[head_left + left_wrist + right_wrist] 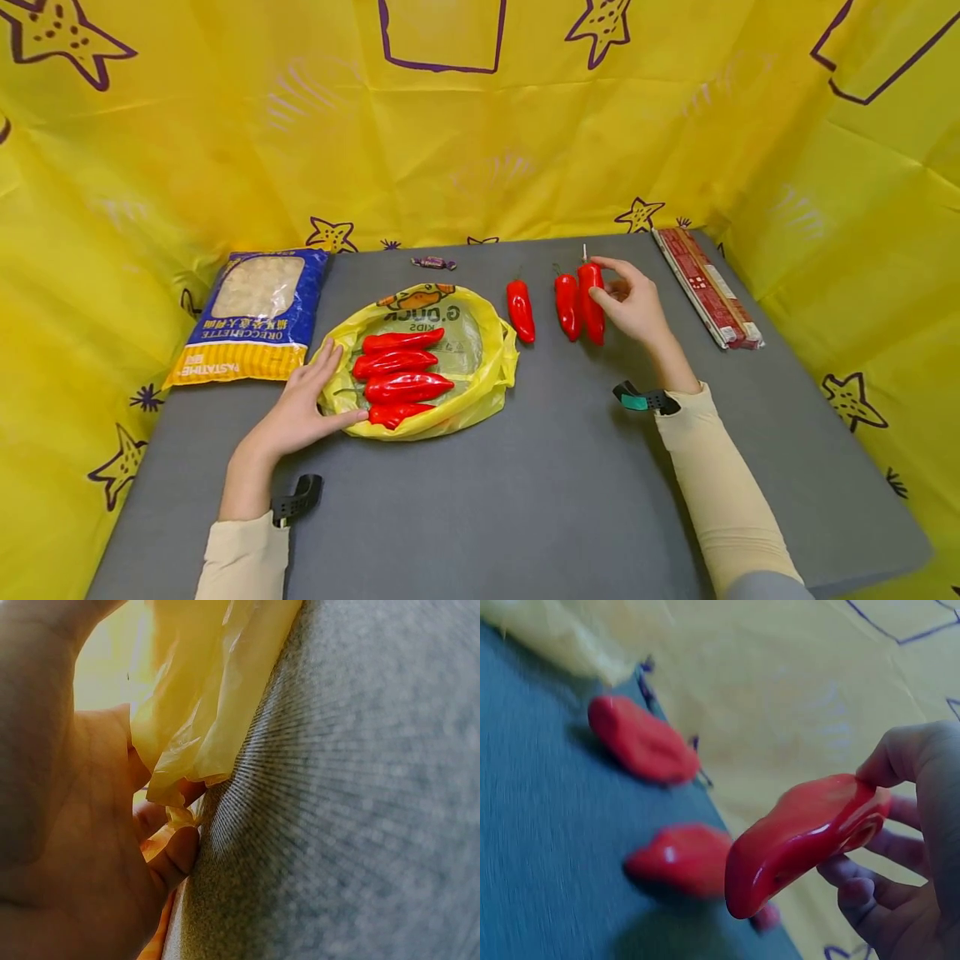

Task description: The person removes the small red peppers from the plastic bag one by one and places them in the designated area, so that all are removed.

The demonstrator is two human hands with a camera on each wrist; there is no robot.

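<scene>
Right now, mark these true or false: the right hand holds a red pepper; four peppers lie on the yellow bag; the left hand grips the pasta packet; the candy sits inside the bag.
1. The right hand holds a red pepper. True.
2. Four peppers lie on the yellow bag. True.
3. The left hand grips the pasta packet. False: it rests on the bag's edge.
4. The candy sits inside the bag. False: it lies on the table behind it.

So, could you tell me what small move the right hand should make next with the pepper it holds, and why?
Probably lower it onto the table just right of the two peppers already lying in a row. The right hand pinches the held pepper beside them, seemingly raised in the wrist view, while four more wait in the yellow bag under the left hand.
</scene>
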